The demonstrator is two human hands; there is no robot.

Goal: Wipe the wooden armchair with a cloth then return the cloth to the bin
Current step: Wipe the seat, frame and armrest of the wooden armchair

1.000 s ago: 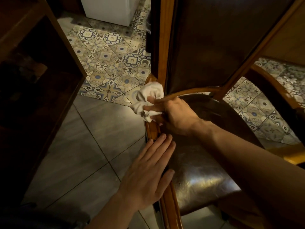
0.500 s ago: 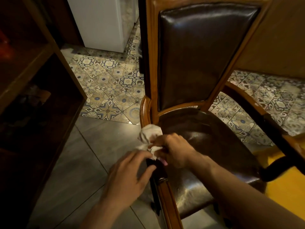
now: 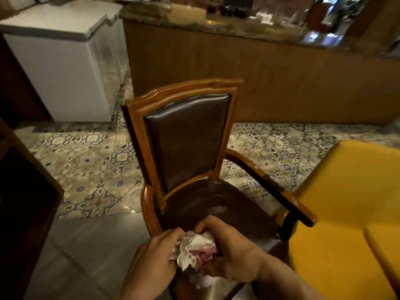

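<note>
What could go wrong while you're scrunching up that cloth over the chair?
Both hands, left hand and right hand, bunch the cloth loosely, and a corner hangs below, so it might slip and drop onto the seat or floor. No bin shows in this view, so carrying it means looking around. The armrest sticks out close by; a turning elbow could bump it.

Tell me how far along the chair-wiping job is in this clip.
Wiping is paused: both the left hand and right hand bunch the white cloth above the armchair seat. How much is wiped can't be judged. Returning the cloth remains; no bin is visible.
</note>
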